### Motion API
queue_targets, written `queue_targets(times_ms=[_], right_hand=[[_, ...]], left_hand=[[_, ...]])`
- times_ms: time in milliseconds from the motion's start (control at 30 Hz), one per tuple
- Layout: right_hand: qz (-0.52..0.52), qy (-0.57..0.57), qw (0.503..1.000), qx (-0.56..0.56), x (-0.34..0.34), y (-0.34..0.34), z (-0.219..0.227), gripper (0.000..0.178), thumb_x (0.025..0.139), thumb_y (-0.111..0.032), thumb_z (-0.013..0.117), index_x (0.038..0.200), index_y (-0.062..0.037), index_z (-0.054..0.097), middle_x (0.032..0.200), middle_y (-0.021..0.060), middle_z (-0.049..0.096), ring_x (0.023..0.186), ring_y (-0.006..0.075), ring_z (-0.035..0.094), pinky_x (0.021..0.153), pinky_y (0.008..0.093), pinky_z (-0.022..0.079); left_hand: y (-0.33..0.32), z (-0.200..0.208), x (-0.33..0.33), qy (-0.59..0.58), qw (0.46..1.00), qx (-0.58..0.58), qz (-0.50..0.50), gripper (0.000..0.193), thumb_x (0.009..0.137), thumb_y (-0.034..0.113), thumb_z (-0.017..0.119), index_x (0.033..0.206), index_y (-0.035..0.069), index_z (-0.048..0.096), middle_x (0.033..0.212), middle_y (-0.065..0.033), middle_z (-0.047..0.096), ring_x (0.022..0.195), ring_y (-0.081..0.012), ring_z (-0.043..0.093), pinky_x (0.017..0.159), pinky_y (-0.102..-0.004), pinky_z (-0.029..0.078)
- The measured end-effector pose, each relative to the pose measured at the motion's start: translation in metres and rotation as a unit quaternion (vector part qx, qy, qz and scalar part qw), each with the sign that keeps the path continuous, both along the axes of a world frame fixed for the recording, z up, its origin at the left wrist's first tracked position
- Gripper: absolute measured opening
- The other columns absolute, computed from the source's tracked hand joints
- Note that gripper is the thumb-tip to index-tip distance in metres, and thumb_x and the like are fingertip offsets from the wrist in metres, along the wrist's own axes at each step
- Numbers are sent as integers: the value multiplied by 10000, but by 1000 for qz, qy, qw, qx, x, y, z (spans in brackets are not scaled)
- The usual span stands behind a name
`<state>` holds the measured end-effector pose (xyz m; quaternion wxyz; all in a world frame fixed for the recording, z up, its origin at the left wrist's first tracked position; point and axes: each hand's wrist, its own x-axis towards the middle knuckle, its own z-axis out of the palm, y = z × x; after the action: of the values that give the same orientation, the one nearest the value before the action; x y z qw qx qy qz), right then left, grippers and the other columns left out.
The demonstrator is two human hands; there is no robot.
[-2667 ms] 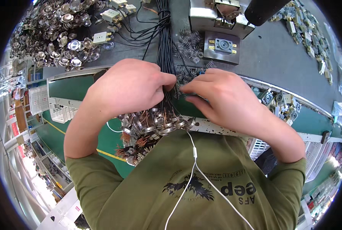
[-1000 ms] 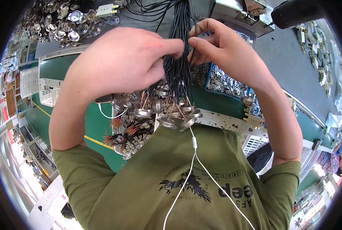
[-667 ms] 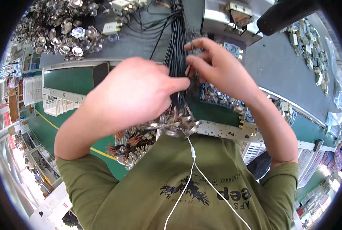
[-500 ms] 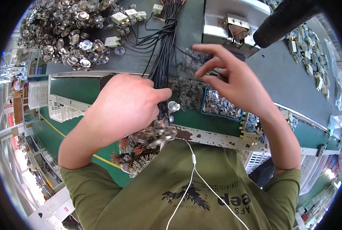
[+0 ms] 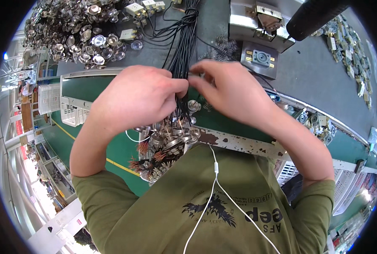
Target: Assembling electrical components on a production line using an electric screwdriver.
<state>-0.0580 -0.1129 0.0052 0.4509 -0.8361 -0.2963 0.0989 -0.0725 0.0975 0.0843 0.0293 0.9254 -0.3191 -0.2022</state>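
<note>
1. In the head view, my main worry is tangling. The black wires point(image 5: 188, 38) run tightly packed and partly crossed, so tugging one strand could drag its neighbours along.

2. The metal caps point(image 5: 178, 135) at the wires' 6 o'clock end bunch together over the near edge, overlapping the chipped rail point(image 5: 243, 144). I judge that a rim could catch there or hook another cap if the wires are pulled toward 12 o'clock.

3. The white cord point(image 5: 216, 167) runs up to just beside those caps at their 5 o'clock; a swinging cap might snag it.

4. The springs point(image 5: 222, 50) lie on the surface point(image 5: 315, 67), close to my right hand point(image 5: 233, 89) at its 12 o'clock. Sweeping that hand upward could scatter them, or a wire could thread into a coil.

5. Now the grip. My left hand point(image 5: 139, 95) is curled, its forefinger lying across the wires at the hand's 3 o'clock. The thumb side is hidden, so I cannot tell whether it is clamped on them.

6. My right hand's thumb and forefinger stand apart, tips slightly blurred. The wires lie at their 9 o'clock, right by the tips; I cannot tell whether they touch.

7. The caps sit below both grips: at roughly 5 o'clock from the left hand, 7 o'clock from the right. One cap stands apart at the cluster's 1 o'clock, below the right fingertips.
</note>
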Motion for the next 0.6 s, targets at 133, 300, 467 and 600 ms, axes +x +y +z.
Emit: queue_targets(times_ms=[133, 300, 467, 600], right_hand=[[-31, 215, 975, 41, 18, 20, -1, 264, 1032, -245, 625, 1026, 19, 634, 767, 71, 706, 660, 127, 665, 600, 278, 530], [-32, 261, 960, 91, 9, 10, 1, 264, 1090, -255, 547, 1049, 4, 571, 875, 86, 727, 780, 139, 701, 684, 278, 568], [-6, 305, 940, 153, 7, -7, 2, 255, 1121, -260, 492, 1107, -10, 533, 923, 102, 730, 807, 147, 703, 727, 291, 578], [-24, 294, 943, 155, -1, 0, 1, 256, 1115, -267, 507, 1125, -12, 533, 929, 110, 729, 795, 145, 700, 723, 282, 574]], left_hand=[[4, 5, 5, 30, 999, -8, 19, 158, 874, 157, 583, 956, 115, 711, 830, -122, 668, 820, -341, 684, 739, -476, 547], [10, -1, 1, 3, 1000, 1, 28, 160, 865, 146, 580, 952, 113, 710, 839, -121, 671, 831, -340, 686, 743, -471, 551], [15, -3, -4, -13, 1000, 0, 28, 168, 871, 150, 571, 969, 116, 703, 837, -120, 669, 843, -333, 687, 747, -475, 551], [23, -10, -5, -31, 999, -40, 21, 166, 862, 101, 615, 1007, 126, 693, 791, -105, 595, 780, -319, 647, 688, -442, 520]])
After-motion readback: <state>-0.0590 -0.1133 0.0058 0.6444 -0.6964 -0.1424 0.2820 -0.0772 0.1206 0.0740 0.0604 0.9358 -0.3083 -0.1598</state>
